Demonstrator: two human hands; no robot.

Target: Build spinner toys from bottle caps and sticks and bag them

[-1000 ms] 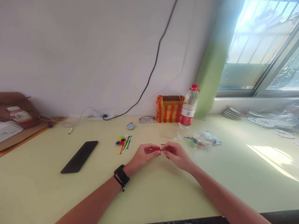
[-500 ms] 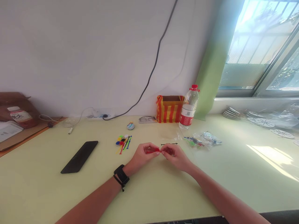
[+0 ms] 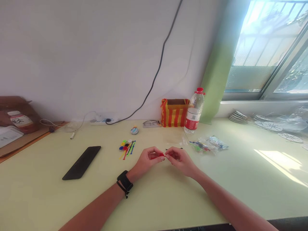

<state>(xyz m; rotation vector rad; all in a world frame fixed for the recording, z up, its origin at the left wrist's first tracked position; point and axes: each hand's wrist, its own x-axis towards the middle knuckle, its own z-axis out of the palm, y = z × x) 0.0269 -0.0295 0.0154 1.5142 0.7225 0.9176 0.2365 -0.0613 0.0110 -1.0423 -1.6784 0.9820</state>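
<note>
A small red plastic piece (image 3: 161,155) is pinched between the thumb and fingers of my left hand (image 3: 150,157), its far part hidden by the fingers. My right hand (image 3: 179,160) is closed at the piece's right end, fingertips almost meeting those of the left. A thin black arrow-shaped stick (image 3: 181,148) lies on the table just behind my right hand and is partly covered by it. Left of my hands is a small group of coloured plastic discs (image 3: 125,147) beside coloured arrow-shaped sticks (image 3: 132,148).
Clear plastic bags with coloured parts (image 3: 208,144) lie to the right. Behind stand a striped box (image 3: 175,114) and a plastic bottle (image 3: 193,112), with glasses (image 3: 151,123) and a small round tin (image 3: 134,130) nearby. A black phone-like slab (image 3: 81,162) rests at left.
Both hands stay in nearly the same place. The fingertips have shifted slightly around the red piece, with a little more of its right end showing between them.
</note>
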